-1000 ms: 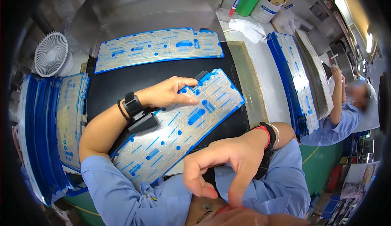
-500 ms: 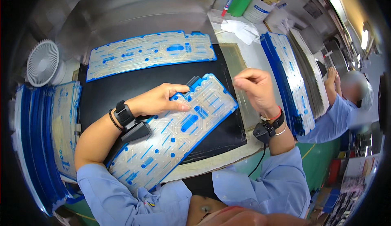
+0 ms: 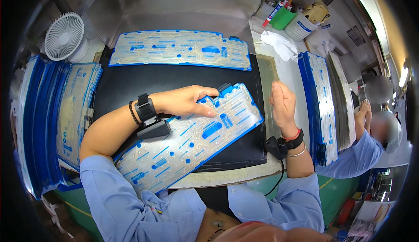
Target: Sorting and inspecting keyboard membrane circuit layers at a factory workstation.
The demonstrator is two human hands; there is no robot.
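Note:
A long clear membrane circuit sheet (image 3: 187,146), with silvery traces, blue patches and a blue border, lies slanted in front of me. My left hand (image 3: 192,102) grips its upper edge, thumb on top and the fingers partly hidden, close to a small dark tab (image 3: 224,88). To the right of the sheet, apart from it, my right hand (image 3: 283,107) is raised with its fingers closed together. Whatever may be in that pinch is too small to make out. A second sheet (image 3: 174,49) of the same kind lies flat farther back on the black mat (image 3: 131,85).
Stacks of blue-edged sheets stand at the left (image 3: 48,120) and right (image 3: 321,107). A white fan (image 3: 64,37) sits back left. At the back right are a white cloth (image 3: 281,45), a green holder (image 3: 283,18) and a white tub (image 3: 300,26). Another person's sleeve (image 3: 353,157) shows far right.
My right hand has turned, its fingers drawn in more tightly beside the sheet. My left hand keeps its grip on the sheet. The whole view has shifted somewhat.

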